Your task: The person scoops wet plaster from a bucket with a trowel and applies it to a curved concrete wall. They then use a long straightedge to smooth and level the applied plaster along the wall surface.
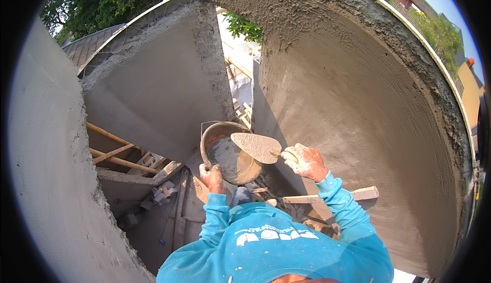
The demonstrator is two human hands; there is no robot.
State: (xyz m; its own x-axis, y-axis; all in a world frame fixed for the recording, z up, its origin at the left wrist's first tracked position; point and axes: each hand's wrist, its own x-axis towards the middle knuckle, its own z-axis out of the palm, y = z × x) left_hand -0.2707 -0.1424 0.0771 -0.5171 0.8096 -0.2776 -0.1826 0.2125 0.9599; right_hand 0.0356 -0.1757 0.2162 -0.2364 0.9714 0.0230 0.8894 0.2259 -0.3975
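My right hand (307,162) is closed round the handle of a pointed trowel (257,148), its blade smeared with grey mortar. The blade hangs over the right side of a round bucket (206,145) with a wire handle. My left hand (211,177) grips the bucket's near left rim. Inside the bucket lies wet grey mortar (225,152), partly hidden by the trowel. To the right rises a wall (353,109) of damp, smoothed plaster, with a rough band (307,7) along its top.
A grey wall (158,73) stands ahead, parted from the right wall by a narrow gap. Another wall (46,155) closes the left side. Bamboo poles (117,150) cross an opening at left. Rubble (162,193) and a long board (180,209) lie below; a wooden straightedge (327,197) sits at right.
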